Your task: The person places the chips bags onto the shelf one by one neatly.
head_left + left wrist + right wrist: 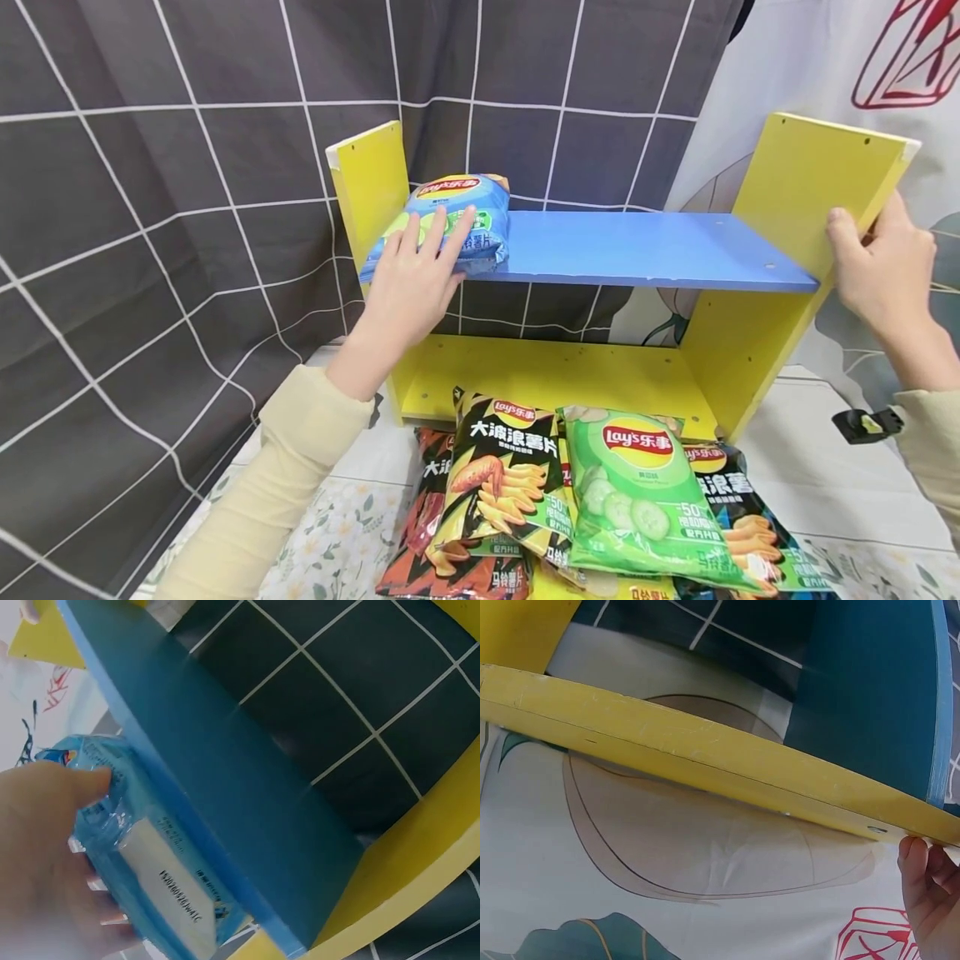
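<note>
In the head view, a blue Lay's chip bag (480, 208) lies at the left end of the blue shelf board (622, 242). My left hand (416, 287) has straight, spread fingers on the bag's printed face. From the left wrist, the thumb touches the bag's labelled underside (169, 877), which overhangs the board's front edge. At the right, my right hand (885, 262) grips the front edge of the yellow side panel (817, 183), thumb inside and fingers behind. Its curled fingers (934, 874) show at the panel's edge in the right wrist view.
Below the board runs a yellow bottom shelf (555, 371). Before it lie several chip bags: a green one (645, 500), a black one (480, 442), a red one (442, 575) and others partly covered. A dark grid-patterned cloth (202, 167) hangs behind and left.
</note>
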Motion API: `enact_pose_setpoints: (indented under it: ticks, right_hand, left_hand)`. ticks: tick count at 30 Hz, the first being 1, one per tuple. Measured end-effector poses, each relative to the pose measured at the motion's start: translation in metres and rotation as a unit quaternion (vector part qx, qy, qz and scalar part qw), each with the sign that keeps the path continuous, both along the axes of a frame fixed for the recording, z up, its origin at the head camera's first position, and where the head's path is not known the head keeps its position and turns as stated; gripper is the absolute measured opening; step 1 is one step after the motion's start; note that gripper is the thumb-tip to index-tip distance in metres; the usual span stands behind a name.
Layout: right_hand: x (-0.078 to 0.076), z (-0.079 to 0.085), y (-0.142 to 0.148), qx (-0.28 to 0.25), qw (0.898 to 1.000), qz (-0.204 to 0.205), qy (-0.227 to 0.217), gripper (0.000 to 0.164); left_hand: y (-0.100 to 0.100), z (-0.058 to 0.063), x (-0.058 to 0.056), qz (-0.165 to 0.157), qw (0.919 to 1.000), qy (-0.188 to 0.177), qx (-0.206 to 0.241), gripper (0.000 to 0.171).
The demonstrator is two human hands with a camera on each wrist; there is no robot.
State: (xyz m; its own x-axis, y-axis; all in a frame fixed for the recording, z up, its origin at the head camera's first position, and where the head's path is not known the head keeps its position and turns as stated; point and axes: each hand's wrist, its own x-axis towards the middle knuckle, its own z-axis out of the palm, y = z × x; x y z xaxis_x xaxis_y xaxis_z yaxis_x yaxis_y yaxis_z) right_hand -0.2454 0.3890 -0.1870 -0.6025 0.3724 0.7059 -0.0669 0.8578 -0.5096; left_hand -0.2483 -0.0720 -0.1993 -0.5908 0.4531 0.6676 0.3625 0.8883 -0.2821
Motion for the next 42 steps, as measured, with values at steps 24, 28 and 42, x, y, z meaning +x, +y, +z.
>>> enact_pose_setpoints:
  ticks: [24, 28, 42]
  right_hand:
    - [0.0, 0.001, -0.001, 0.002, 1.0, -0.004, 0.005, 0.01]
    - [0.0, 0.0, -0.001, 0.003, 1.0, -0.003, 0.005, 0.01]
    - [0.0, 0.001, -0.001, 0.003, 1.0, 0.003, 0.012, 0.011]
  left_hand:
    - [0.003, -0.012, -0.024, -0.084, 0.9933, 0.048, 0.064, 0.043]
    - [0.003, -0.013, -0.025, -0.071, 0.9955, 0.032, 0.054, 0.045]
    - [0.001, -0.015, -0.02, -0.062, 0.9951, 0.061, 0.047, 0.045]
